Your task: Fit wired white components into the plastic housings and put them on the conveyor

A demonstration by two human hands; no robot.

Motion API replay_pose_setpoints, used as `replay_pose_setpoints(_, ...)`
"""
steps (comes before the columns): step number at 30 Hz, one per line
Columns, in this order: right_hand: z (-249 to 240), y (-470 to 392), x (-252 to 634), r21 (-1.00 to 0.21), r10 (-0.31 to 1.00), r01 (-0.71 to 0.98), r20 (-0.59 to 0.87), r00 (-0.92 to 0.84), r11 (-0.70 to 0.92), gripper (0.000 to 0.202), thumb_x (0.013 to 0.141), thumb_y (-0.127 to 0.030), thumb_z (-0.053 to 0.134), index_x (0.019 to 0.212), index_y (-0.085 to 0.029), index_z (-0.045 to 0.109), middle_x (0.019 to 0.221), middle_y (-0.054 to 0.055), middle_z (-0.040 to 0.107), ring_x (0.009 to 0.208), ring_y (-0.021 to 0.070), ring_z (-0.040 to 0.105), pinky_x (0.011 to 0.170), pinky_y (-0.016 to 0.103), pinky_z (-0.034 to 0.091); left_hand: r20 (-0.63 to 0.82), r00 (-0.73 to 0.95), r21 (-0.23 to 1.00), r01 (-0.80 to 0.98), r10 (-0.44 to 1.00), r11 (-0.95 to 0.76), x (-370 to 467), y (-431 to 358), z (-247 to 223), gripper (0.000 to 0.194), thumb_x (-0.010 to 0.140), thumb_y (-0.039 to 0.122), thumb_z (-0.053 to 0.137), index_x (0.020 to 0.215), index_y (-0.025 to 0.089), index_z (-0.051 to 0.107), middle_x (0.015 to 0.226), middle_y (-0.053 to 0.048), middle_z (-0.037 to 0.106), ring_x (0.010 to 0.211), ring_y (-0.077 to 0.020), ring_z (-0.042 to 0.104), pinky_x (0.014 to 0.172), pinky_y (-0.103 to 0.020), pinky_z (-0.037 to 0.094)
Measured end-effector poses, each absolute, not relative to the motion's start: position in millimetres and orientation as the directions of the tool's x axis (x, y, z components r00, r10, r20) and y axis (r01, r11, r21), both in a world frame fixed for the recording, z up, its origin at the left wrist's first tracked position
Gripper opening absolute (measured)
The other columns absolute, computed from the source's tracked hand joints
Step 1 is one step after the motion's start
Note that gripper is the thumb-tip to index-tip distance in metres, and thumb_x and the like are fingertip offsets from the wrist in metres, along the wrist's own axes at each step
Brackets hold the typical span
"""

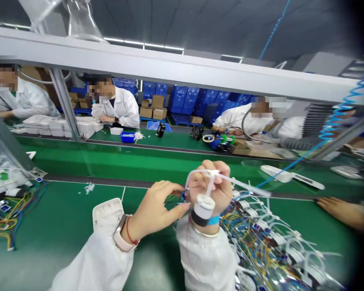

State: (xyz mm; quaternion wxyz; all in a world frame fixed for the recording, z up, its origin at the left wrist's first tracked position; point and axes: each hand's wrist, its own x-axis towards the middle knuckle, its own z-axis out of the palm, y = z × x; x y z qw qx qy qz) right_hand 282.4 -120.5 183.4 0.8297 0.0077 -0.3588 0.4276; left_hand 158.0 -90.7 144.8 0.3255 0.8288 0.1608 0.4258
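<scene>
My right hand [223, 192] is raised in front of me, its fingers closed round a soft white tube [197, 171]. From the tube hangs a small white cylinder with a black band [204, 208], resting against my palm and wrist. My left hand [157, 208] comes in from the left, thumb and forefinger closing on thin wires [182, 197] beside the cylinder. What lies between those fingertips is partly hidden. To the right of my right forearm lies a pile of similar tubed parts with coloured wires [255, 238].
A white plastic shell [107, 214] lies left of my left hand. More wired parts [12, 210] are heaped at far left. Another person's hand [342, 212] rests on the bench at right. A white handled device [291, 176] lies behind the pile. A white beam [170, 60] crosses overhead.
</scene>
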Motion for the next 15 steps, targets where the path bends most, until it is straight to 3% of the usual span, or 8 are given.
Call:
replay_pose_setpoints(4,183.5,-114.0,272.5,-0.427,0.698,-0.582,0.599,0.392,0.692,0.011,0.069,-0.021,0.066,0.066,-0.022,0.056,0.049,-0.009,0.033,0.037,0.0032,0.033,0.039,0.013,0.038,0.482,0.578,0.836,-0.078,0.659,-0.543,161.0,-85.2,134.5,0.021,0.075,0.023,0.06,0.097,0.023,0.057,0.083,-0.002,0.065,0.077,-0.0165,0.061,0.073,-0.029,0.048)
replay_pose_setpoints(9,175.3,-104.6,267.8,-0.548,0.751,-0.518,0.533,0.388,0.657,0.012,0.069,-0.028,0.066,0.067,-0.02,0.058,0.052,-0.007,0.043,0.04,0.0035,0.039,0.039,0.014,0.038,0.365,0.551,0.928,-0.152,0.751,-0.339,157.2,-72.3,133.4,0.017,0.073,0.022,0.057,0.088,0.02,0.052,0.061,0.002,0.056,0.057,-0.0125,0.056,0.056,-0.024,0.046)
replay_pose_setpoints(12,168.9,-90.1,273.8,-0.569,0.796,-0.558,0.402,0.452,0.604,0.01,0.072,-0.025,0.064,0.068,-0.019,0.057,0.052,-0.007,0.045,0.043,0.0032,0.041,0.04,0.013,0.037,0.402,0.501,0.889,-0.012,0.766,-0.459,146.1,-68.0,139.7,0.012,0.074,0.026,0.055,0.085,0.021,0.056,0.055,0.004,0.054,0.051,-0.0121,0.052,0.05,-0.023,0.042)
replay_pose_setpoints(15,164.2,-74.1,284.3,-0.545,0.848,-0.67,0.168,0.502,0.504,0.007,0.078,-0.02,0.057,0.072,-0.017,0.057,0.052,-0.007,0.046,0.041,0.0025,0.038,0.041,0.013,0.037,0.583,0.348,0.742,0.14,0.735,-0.655,129.2,-66.7,145.8,0.021,0.073,0.029,0.059,0.094,0.029,0.061,0.065,0.004,0.06,0.055,-0.0142,0.053,0.047,-0.024,0.039)
